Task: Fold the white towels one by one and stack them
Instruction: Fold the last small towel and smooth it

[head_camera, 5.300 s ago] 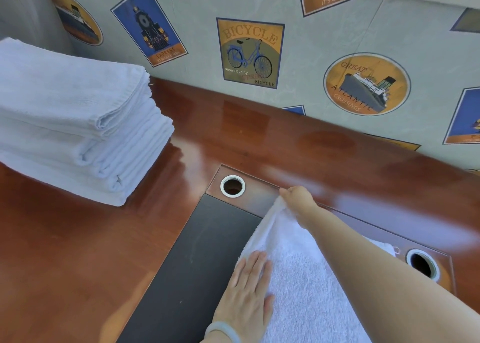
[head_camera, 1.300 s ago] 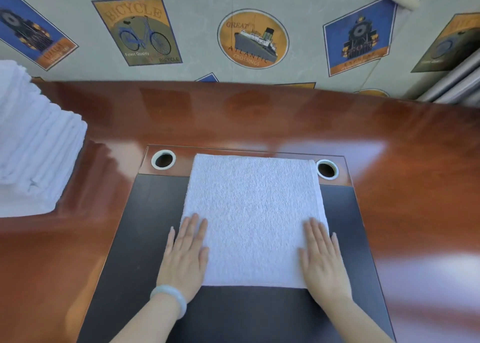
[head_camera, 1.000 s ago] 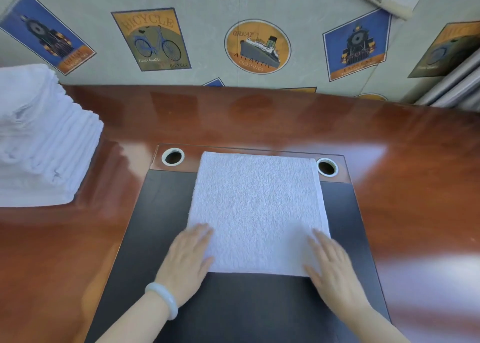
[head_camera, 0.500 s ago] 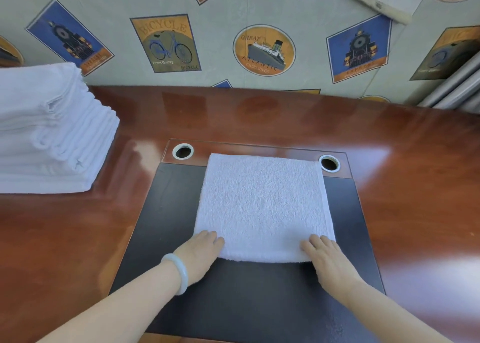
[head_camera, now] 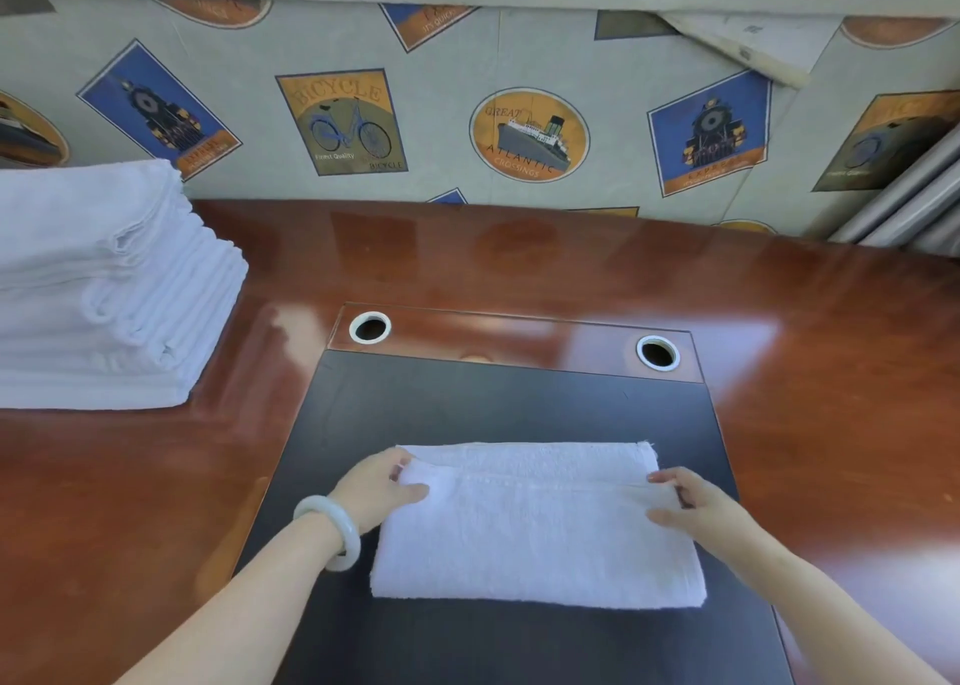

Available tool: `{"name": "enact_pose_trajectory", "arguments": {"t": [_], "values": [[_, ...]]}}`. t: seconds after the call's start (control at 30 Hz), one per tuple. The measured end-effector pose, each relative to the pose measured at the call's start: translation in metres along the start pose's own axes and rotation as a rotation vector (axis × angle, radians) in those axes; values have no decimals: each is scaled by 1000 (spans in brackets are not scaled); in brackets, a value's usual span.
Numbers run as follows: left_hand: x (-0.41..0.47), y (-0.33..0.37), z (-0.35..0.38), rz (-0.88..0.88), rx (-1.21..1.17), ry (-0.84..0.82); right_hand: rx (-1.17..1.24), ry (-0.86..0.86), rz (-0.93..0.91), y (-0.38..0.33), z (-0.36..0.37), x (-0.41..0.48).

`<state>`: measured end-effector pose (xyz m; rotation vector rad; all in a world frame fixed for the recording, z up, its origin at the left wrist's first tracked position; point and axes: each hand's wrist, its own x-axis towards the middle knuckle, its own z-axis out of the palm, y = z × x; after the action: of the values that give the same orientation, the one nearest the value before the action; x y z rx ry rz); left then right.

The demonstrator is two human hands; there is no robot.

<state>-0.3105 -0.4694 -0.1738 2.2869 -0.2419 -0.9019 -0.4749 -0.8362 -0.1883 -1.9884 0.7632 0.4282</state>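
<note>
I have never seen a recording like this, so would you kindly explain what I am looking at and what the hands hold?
There is no machine here: a person works with bare hands. The view comes from a wide-angle camera worn on the head, looking forward and down. On the wooden desk lies a black mat, and on it a white towel, folded over into a wide band. The left hand, with a pale bracelet at its wrist, pinches the towel's left end; the right hand pinches its right end. To the left sits a stack of folded white towels. Behind is a patterned wall.
</note>
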Motion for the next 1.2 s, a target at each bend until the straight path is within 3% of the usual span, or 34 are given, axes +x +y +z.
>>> {"name": "enact_pose_trajectory", "arguments": {"t": [0.17, 0.43, 0.67, 0.83, 1.0, 1.2], "values": [[1, -8, 24, -40, -40, 161, 56, 217, 44, 5, 21, 8], [11, -14, 10, -94, -154, 389, 97, 303, -20, -24, 5, 35], [19, -9, 17, -135, -193, 378, -75, 288, -13, -21, 20, 55], [24, -8, 4, -131, -214, 438, 10, 363, -60, -36, 6, 62], [37, -8, 17, -239, -220, 468, -68, 388, -58, -36, 31, 67], [39, -12, 26, -234, -248, 554, -68, 469, -73, -26, 40, 67]]}}
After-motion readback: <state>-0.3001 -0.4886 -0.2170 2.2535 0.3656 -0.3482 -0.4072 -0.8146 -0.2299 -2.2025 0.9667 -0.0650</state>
